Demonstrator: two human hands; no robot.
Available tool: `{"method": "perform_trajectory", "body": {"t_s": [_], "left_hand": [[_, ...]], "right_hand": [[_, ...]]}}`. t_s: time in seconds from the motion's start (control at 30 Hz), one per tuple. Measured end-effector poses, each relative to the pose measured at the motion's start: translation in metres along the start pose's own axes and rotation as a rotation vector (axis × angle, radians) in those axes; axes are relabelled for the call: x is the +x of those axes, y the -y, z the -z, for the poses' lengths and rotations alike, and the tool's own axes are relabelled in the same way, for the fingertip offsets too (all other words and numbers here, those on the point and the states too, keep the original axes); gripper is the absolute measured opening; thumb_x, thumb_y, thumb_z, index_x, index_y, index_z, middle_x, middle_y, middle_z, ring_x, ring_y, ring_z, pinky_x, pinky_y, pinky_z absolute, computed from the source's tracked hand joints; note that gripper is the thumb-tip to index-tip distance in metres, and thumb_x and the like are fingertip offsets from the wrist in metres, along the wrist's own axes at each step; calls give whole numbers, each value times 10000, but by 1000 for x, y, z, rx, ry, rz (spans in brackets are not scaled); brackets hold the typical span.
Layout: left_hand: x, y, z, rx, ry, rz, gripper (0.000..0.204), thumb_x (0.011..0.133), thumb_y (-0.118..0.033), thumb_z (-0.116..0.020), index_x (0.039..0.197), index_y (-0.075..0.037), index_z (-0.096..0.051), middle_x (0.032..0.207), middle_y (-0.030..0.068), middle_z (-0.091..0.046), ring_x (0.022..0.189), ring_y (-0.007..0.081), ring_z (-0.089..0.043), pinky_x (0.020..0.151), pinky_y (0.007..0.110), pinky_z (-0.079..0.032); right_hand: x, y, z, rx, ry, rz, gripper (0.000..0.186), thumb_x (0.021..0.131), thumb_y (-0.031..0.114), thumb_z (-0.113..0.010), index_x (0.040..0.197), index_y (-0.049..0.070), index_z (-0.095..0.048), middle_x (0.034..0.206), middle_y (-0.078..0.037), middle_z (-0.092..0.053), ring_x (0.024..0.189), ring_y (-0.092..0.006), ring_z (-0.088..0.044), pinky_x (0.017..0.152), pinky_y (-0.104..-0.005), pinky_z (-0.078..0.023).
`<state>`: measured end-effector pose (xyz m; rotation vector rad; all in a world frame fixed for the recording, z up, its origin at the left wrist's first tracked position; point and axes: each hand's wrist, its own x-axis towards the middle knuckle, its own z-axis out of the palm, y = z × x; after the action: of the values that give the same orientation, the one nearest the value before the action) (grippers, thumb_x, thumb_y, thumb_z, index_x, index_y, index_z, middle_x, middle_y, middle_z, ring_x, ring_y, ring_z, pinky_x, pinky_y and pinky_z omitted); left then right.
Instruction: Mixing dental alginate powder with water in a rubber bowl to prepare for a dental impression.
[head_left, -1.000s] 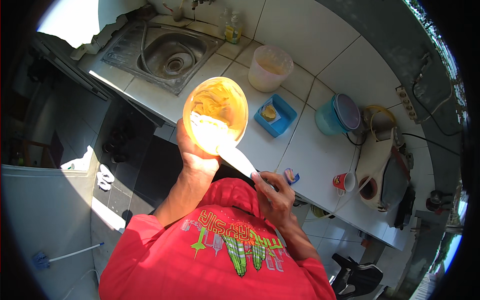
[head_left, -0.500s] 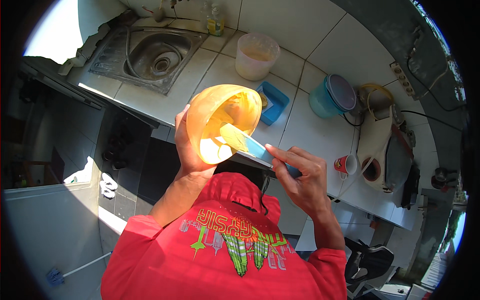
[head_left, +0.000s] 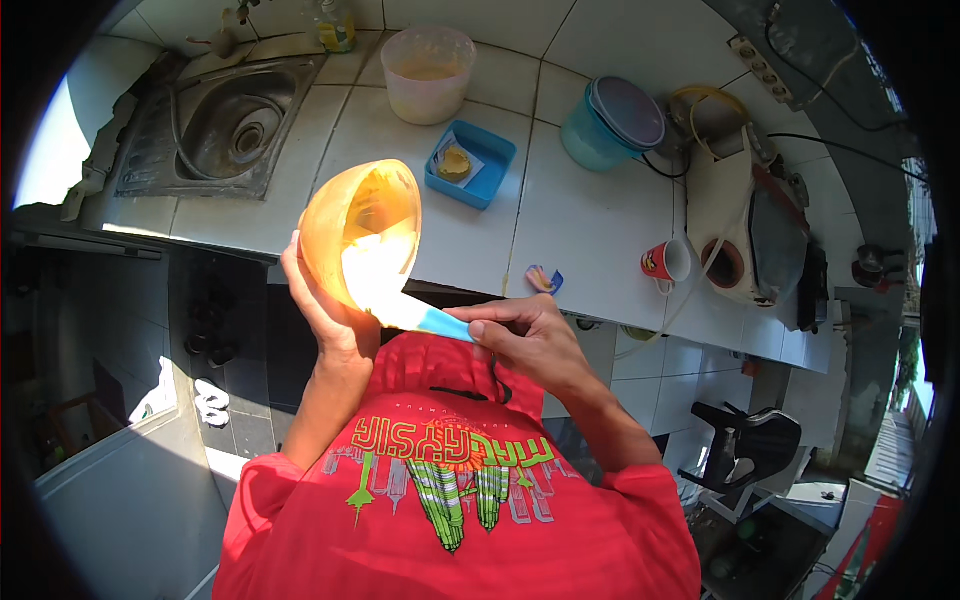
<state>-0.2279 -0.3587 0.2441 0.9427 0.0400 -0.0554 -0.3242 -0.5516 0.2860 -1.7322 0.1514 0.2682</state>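
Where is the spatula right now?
Head view, just left of centre: the spatula is in the right hand, its blade at the lower rim of the orange bowl in the left hand.

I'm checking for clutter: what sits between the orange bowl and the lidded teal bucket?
In the head view, a blue rectangular tray, holding a round yellow lump, lies between the orange bowl and the lidded teal bucket.

The support surface is a white-tiled counter with a steel sink set into its left part. Directly on it: a translucent pinkish tub, a blue tray, a lidded teal bucket, a crumpled wrapper near the front edge, a red mug and a bulky cream-coloured unit, possibly an appliance
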Motion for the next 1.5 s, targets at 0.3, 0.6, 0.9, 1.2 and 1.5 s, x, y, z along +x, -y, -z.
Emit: {"method": "perform_trajectory", "body": {"t_s": [0.3,0.6,0.9,1.2,1.5], "left_hand": [[18,13,64,-146,-333,231,355,947,-340,-448,1119,-69,-598,1116,68,-644,1021,215,-627,890,375,-528],[14,19,78,-92,-302,269,374,953,-330,-431,1154,-64,-601,1151,82,-646,1047,233,-630,902,395,-534],[3,15,77,-74,-448,253,386,944,-318,-433,1170,-51,-595,1157,98,-645,1052,247,-630,908,404,-532],[-7,12,86,-110,-485,235,399,964,-346,-441,1232,-81,-573,1188,94,-644,1066,257,-638,900,424,-542],[-13,9,88,-115,-492,237,388,965,-337,-446,1227,-80,-573,1173,89,-648,1047,259,-641,900,425,-542]], "right_hand": [[-73,-135,21,474,-702,-424,270,922,81,-612,1178,11,-657,721,-20,-625,452,-18,-407,404,-171,-315],[-69,-212,70,-464,-862,-38,291,835,86,-690,1125,54,-677,845,-95,-684,733,-198,-659,646,-325,-520],[-50,-223,77,-736,-705,73,282,844,84,-675,1124,108,-660,835,-76,-629,608,-221,-616,529,-340,-505],[-49,-232,78,-767,-655,104,312,843,81,-674,1150,138,-654,825,-50,-597,612,-198,-607,528,-338,-498],[-49,-234,80,-787,-618,90,326,850,72,-662,1166,152,-645,829,-44,-596,640,-194,-615,553,-330,-510]]}}
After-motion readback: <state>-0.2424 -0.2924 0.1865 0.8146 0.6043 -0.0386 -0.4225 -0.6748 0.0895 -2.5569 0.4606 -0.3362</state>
